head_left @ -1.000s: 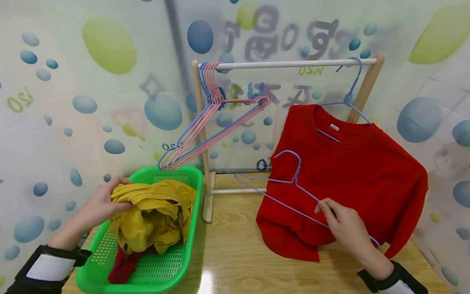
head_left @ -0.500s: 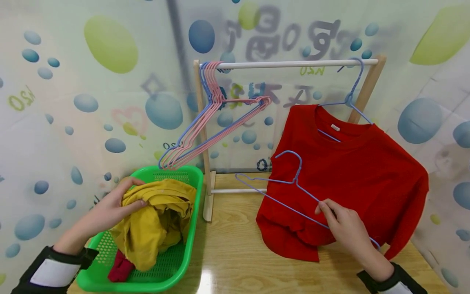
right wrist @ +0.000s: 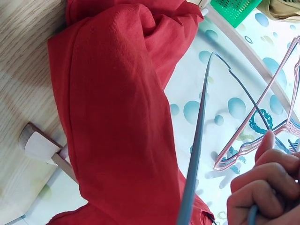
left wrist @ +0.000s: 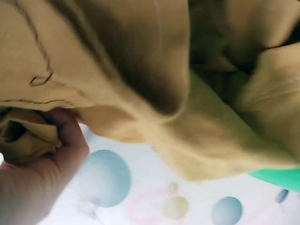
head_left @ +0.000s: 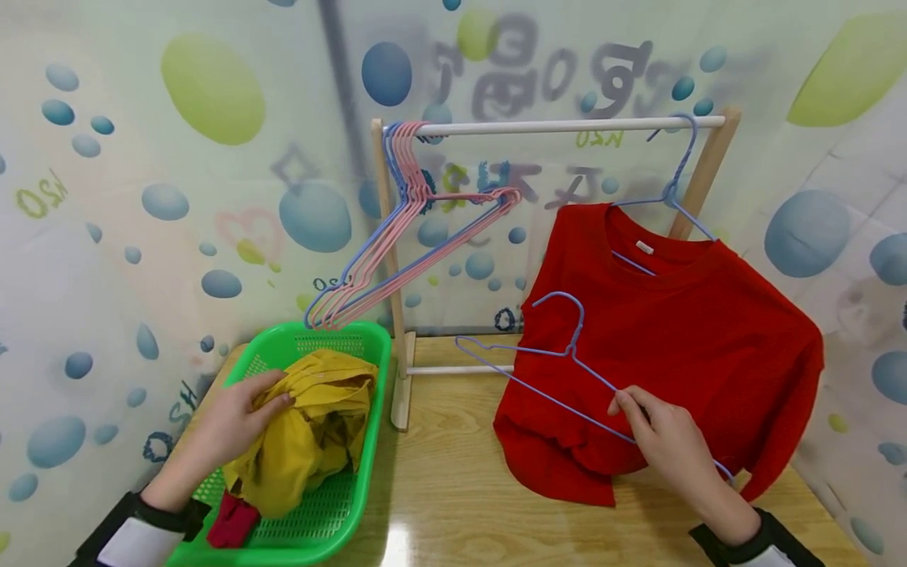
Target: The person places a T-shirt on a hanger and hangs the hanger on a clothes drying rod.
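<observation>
My left hand (head_left: 241, 413) grips the edge of a crumpled yellow garment (head_left: 305, 441) bunched in the green basket (head_left: 380, 394). In the left wrist view, the fingers (left wrist: 70, 136) curl into folds of the cloth, whose dark stitching shows. My right hand (head_left: 666, 433) holds a blue clothes hanger (head_left: 542, 400) by one shoulder, its hook pointing up. Behind that hanger, a red long-sleeved shirt (head_left: 680, 339) hangs on another blue hanger (head_left: 676, 169) from the rack's right end. Curled fingers of the right hand wrap the wire in the right wrist view.
The rack (head_left: 538, 127) has a white rail and wooden posts on a wood-grain table (head_left: 453, 488). Several pink and blue hangers (head_left: 407, 213) crowd its left end. A dark red cloth (head_left: 234, 520) lies in the basket under the yellow garment. A patterned curtain (head_left: 212, 173) stands behind.
My left hand has moved right and slightly down along the yellow garment's edge, and the cloth has shifted with it, part drooping lower. The right hand and its hanger have stayed nearly still.
</observation>
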`<action>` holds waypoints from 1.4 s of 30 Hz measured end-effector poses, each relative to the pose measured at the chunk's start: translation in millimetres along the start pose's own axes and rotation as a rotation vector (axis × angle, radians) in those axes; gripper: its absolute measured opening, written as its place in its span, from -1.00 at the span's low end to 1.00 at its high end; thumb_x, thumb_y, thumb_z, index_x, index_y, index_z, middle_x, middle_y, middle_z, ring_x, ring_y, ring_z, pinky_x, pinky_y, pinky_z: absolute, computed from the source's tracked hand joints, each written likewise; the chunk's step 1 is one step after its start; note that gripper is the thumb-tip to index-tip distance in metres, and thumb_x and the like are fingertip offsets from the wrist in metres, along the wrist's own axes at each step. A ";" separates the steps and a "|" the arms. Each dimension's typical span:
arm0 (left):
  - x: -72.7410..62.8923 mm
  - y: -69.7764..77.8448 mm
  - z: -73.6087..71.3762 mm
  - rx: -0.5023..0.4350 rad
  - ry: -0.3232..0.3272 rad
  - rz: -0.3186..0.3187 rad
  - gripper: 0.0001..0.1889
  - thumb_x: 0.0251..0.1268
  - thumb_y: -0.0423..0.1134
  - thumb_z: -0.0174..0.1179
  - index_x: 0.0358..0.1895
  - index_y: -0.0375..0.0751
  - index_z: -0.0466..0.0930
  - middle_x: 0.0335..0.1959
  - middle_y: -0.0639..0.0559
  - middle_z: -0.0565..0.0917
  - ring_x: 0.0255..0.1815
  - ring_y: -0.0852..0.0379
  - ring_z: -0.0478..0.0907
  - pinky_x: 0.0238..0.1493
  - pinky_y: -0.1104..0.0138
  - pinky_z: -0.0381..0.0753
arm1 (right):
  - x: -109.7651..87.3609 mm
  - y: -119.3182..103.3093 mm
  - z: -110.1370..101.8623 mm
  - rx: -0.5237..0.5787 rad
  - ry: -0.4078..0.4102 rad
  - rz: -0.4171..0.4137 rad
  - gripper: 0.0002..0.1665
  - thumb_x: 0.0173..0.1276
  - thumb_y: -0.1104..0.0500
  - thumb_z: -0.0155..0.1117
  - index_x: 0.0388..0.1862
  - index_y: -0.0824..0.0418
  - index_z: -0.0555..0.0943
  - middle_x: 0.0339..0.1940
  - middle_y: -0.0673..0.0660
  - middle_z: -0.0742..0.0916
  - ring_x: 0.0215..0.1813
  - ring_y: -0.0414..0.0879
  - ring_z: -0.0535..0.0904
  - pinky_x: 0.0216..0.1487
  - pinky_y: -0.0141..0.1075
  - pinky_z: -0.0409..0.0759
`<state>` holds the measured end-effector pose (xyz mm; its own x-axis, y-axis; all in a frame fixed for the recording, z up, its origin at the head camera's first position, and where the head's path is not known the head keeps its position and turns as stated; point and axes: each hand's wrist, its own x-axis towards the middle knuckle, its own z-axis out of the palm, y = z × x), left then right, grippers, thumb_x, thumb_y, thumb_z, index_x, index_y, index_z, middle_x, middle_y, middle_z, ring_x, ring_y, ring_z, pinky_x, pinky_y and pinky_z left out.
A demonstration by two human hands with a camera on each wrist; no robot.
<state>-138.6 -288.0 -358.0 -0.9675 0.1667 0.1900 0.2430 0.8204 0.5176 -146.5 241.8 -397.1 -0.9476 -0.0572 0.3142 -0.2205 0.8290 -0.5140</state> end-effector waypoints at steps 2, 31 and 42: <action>-0.6 12.6 -6.1 -0.076 -0.016 0.010 -0.55 0.53 -0.29 0.11 0.34 -0.51 0.44 0.25 -0.49 0.55 0.20 -0.26 0.61 0.08 -0.03 0.66 | -0.6 0.3 -1.4 0.000 0.010 0.001 -0.66 0.66 -0.01 -0.03 -0.28 0.05 0.62 -0.75 -0.09 0.28 -0.71 -0.29 0.08 -0.67 -0.36 0.21; 87.2 167.9 -27.1 -0.729 -0.055 0.421 -0.59 0.64 -0.31 -0.14 0.43 -0.31 0.35 -0.05 -0.12 0.59 -0.22 0.22 0.65 -0.17 0.42 0.69 | -6.3 7.7 -14.3 0.046 0.186 -0.032 -0.71 0.63 0.12 0.05 -0.33 0.08 0.62 -0.75 -0.10 0.30 -0.73 -0.33 0.10 -0.66 -0.36 0.20; 108.5 218.6 -19.9 -1.141 0.109 0.718 -0.81 0.61 -0.33 -0.07 0.09 -0.21 0.49 -0.14 -0.03 0.56 -0.19 0.11 0.62 -0.12 0.36 0.68 | -6.2 12.8 -16.3 0.042 0.221 -0.008 -0.69 0.63 0.11 0.04 -0.33 0.10 0.64 -0.74 -0.09 0.32 -0.73 -0.32 0.11 -0.66 -0.34 0.20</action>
<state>-189.1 -101.4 -207.7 -0.6063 0.2757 0.7459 0.6616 -0.3455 0.6655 -139.7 261.9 -392.6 -0.8733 0.0631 0.4831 -0.2417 0.8049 -0.5420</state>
